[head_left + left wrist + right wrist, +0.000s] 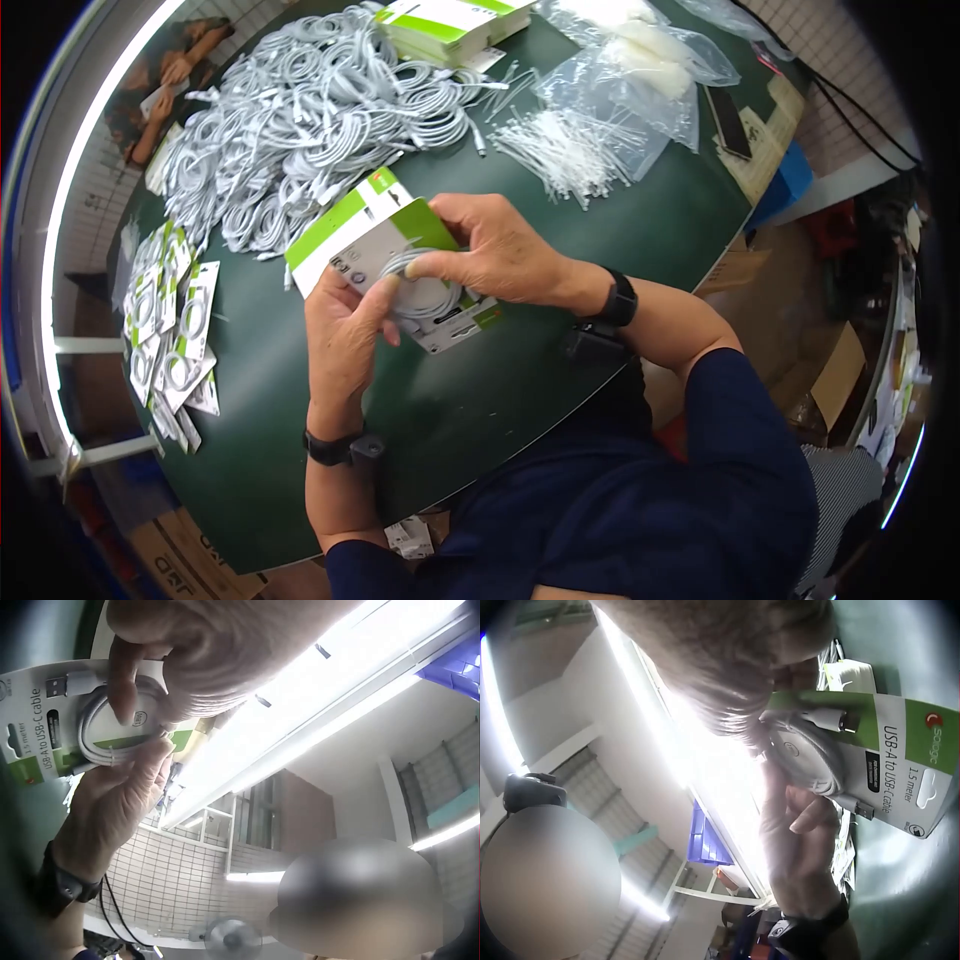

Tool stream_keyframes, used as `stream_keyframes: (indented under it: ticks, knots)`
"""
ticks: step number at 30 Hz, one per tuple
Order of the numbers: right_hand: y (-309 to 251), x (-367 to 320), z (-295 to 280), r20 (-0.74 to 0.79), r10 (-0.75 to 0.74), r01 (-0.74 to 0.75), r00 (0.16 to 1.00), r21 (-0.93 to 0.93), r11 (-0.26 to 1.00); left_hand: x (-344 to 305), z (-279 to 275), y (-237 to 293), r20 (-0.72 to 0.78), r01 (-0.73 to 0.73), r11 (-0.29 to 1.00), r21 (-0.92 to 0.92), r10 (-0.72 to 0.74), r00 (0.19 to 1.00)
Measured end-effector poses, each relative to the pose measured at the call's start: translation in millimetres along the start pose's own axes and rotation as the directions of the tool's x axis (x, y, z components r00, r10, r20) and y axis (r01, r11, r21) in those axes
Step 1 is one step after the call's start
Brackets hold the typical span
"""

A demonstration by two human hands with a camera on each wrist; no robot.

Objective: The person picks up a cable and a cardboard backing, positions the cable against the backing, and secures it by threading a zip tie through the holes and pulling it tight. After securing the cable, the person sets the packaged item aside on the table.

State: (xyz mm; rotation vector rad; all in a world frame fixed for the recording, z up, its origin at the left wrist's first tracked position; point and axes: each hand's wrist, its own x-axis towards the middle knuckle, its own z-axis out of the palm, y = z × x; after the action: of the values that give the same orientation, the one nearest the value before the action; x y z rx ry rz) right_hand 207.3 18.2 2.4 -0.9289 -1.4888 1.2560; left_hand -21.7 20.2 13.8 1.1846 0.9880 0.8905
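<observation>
Both hands hold a white-and-green packaging card printed "USB-A to USB-C cable", tilted above the table. A coiled white USB cable lies against its face, with the USB-A plug beside the printing. My left hand grips the card and coil at the lower left, thumb on the coil. My right hand holds the upper right edge, its thumb pressed over the coil. In the left wrist view, the right hand's fingertips meet the coil's edge. Another green-and-white card shows just behind.
A large heap of coiled white cables covers the far side of the green table. Carded cables are piled at left. Farther back are stacked green-white cards, white cable ties, plastic bags and a phone.
</observation>
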Motion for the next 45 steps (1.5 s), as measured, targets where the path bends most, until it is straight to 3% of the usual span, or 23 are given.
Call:
stream_keyframes:
  ticks: [3, 6, 7, 10, 11, 12, 13, 14, 17, 21, 25, 36, 42, 45]
  knots:
    - [7, 4, -7, 0.033, -0.089, 0.092, 0.995, -0.081, 0.993, 0, 7, 1, 0.017, -0.008, 0.998, -0.062, 0.009, 1.0]
    - [8, 6, -15, 0.005, -0.083, 0.081, 0.997, 0.131, 0.988, -2, 12, 2, -0.021, -0.062, 0.995, -0.076, 0.06, 0.998]
    - [7, 7, -22, 0.011, -0.075, 0.074, 0.997, 0.115, 0.991, -3, 13, 2, -0.057, -0.11, 0.993, -0.05, 0.107, 0.993]
    - [-1, 19, -56, -0.201, -0.05, -0.008, 0.978, -0.277, 0.961, -3, 11, 0, -0.103, -0.184, 0.983, -0.014, 0.182, 0.978]
    - [4, 23, -68, -0.189, -0.044, -0.014, 0.981, -0.293, 0.956, -3, 9, -1, -0.104, -0.208, 0.978, 0.015, 0.208, 0.973]
    - [15, 26, -81, -0.267, -0.158, -0.028, 0.951, -0.58, 0.814, -3, 8, -1, -0.105, -0.232, 0.972, 0.044, 0.235, 0.966]
    - [25, 26, -92, -0.294, -0.293, -0.071, 0.91, -0.805, 0.589, -3, 8, -1, -0.117, -0.236, 0.971, 0.023, 0.237, 0.964]
    - [29, 25, -99, -0.275, -0.29, -0.064, 0.917, -0.816, 0.574, -3, 8, 1, -0.115, -0.241, 0.97, 0.036, 0.243, 0.963]
    - [32, 23, -111, -0.31, -0.09, -0.277, 0.947, -0.923, 0.268, -4, 8, 0, -0.119, -0.248, 0.967, 0.052, 0.252, 0.96]
    - [30, 25, -105, -0.281, 0.036, -0.283, 0.959, -0.94, 0.19, -4, 6, 0, -0.119, -0.259, 0.965, 0.048, 0.263, 0.957]
    - [46, 30, -105, -0.283, 0.024, -0.284, 0.959, -0.956, 0.074, -7, 4, 7, -0.125, -0.285, 0.958, 0.04, 0.288, 0.949]
    - [48, 27, -103, -0.299, -0.063, -0.283, 0.952, -0.939, 0.195, -19, 3, 25, -0.129, -0.355, 0.934, -0.047, 0.347, 0.929]
    - [60, 31, -108, -0.239, -0.062, -0.224, 0.969, -0.956, 0.188, -30, -3, 34, -0.203, -0.453, 0.888, 0.073, 0.458, 0.865]
    - [61, 30, -106, -0.242, -0.166, -0.209, 0.956, -0.959, 0.192, -31, -10, 31, -0.254, -0.496, 0.856, 0.147, 0.518, 0.817]
